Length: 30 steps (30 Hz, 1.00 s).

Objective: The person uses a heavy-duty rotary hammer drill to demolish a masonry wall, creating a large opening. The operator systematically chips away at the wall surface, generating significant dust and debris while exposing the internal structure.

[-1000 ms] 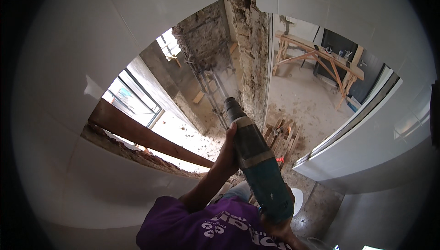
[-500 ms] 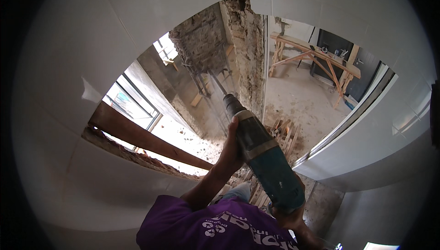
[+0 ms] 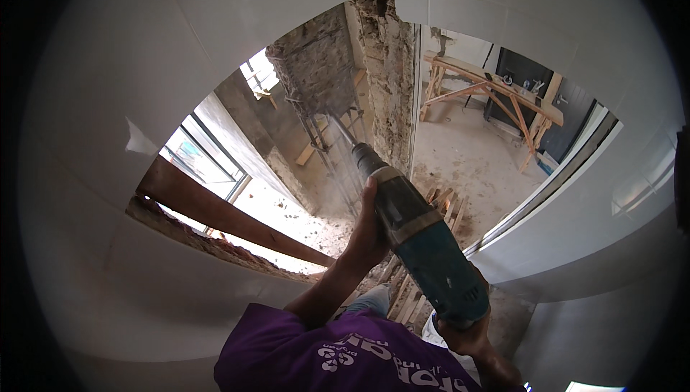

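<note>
A teal and dark grey rotary hammer (image 3: 424, 241) slants up and away in front of me. My left hand (image 3: 368, 230) is wrapped round the left side of its front housing. At its back end my right hand (image 3: 468, 331) is closed on the rear, where the handle is largely hidden by the body. The steel chisel bit (image 3: 343, 131) reaches the lower edge of a rough, broken concrete block (image 3: 316, 61). Thin steel bars (image 3: 314, 133) hang out below that edge. Haze round the bit blurs the exact contact.
A brown wooden beam (image 3: 237, 221) crosses the opening at left. White tiled walls (image 3: 129, 248) surround the gap. Wooden strips (image 3: 410, 302) lie below me. A wooden trestle bench (image 3: 496, 90) with small items stands at far right, near a dark door (image 3: 571, 108).
The rear of the rotary hammer and my right hand have shifted slightly to the right. The bit stays at the block's lower edge, and my left hand keeps its grip.
</note>
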Motion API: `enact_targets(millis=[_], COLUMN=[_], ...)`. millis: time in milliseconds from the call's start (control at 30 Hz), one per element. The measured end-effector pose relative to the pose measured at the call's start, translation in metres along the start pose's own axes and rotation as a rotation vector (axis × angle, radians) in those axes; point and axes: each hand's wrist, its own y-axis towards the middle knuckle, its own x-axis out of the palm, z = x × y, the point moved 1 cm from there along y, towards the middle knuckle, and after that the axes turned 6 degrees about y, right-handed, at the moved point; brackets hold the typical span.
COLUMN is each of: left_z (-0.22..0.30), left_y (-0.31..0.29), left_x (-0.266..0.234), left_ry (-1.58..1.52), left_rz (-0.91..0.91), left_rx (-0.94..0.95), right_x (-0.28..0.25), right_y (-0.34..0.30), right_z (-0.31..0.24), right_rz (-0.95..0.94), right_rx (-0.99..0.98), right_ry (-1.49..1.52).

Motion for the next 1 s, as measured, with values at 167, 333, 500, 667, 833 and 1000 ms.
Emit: enact_targets(millis=[167,333,500,667,833,1000], left_z=[0.001,0.001,0.003,0.005,0.003,0.005], left_y=[0.004,0.009,0.012,0.009,0.012,0.008], left_x=[0.004,0.006,0.015,0.017,0.011,0.006], left_ry=[0.018,0.015,0.003,-0.028,-0.055,-0.055], left_rz=[-0.007,-0.028,-0.037,-0.027,-0.040,-0.016], left_rx=[0.014,0.020,0.013,-0.010,-0.017,-0.014], right_x=[-0.008,-0.017,-0.031,-0.029,-0.025,-0.013], right_y=[-0.004,0.000,-0.002,0.014,0.018,0.019], right_z=[0.011,0.011,0.020,-0.003,-0.009,-0.010], right_rz=[0.004,0.016,-0.031,-0.008,-0.031,-0.036], right_rx=[0.079,0.197,0.239,0.221,0.147,0.050], right_ry=[0.072,0.100,0.050,0.233,0.100,-0.043])
